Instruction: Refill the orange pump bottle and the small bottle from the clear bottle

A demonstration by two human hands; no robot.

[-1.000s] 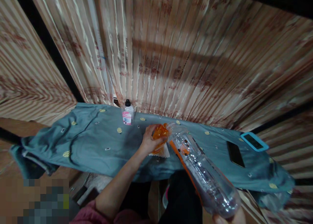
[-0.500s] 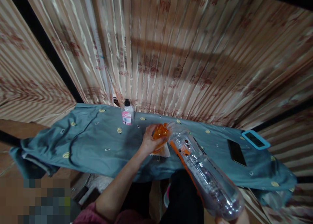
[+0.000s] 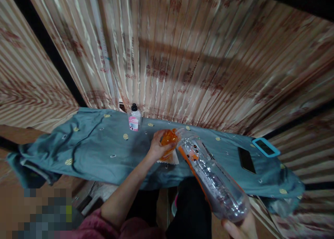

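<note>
My left hand [image 3: 156, 149] is wrapped round a shiny orange see-through packet [image 3: 169, 138] over the middle of the table. A pale, zigzag-edged part [image 3: 172, 158] shows below it. My right hand [image 3: 241, 226], at the lower right, grips the base of a large clear plastic bottle [image 3: 221, 183] with an orange-edged label. The bottle lies tilted, its neck pointing up and left against the orange packet. Whether the two are joined or only touching, I cannot tell. Much of my right hand is hidden behind the bottle's base.
A blue-green patterned cloth [image 3: 91, 152] covers the table. A clear pump-top bottle [image 3: 134, 118] with a pink label stands at the back. To the right lie a dark phone [image 3: 246, 160] and a blue-framed device [image 3: 266, 147]. Pleated curtains [image 3: 161, 58] hang behind.
The whole view has shifted slightly, with the table things a little further left and up. Both hands keep their holds, and the clear bottle's base sits a little higher and further left.
</note>
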